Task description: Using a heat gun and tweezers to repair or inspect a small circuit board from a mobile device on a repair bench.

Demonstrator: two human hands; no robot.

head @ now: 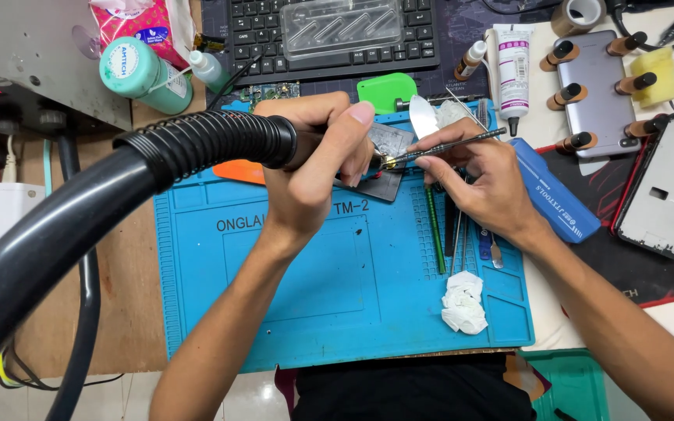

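Black hose [79, 218] nearest; left hand [313, 168] clamped its nozzle over the small board [388, 156] at mat's [337, 296] far edge, right hand's [485, 183] fingers pinched tweezers [450, 144] steadying it.

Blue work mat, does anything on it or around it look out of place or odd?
Nothing looks spilled or broken. The one oddity: a crumpled white tissue wad lies loose on the blue mat beside the tools. Left hand grips the hot-air handle; right hand holds tweezers.
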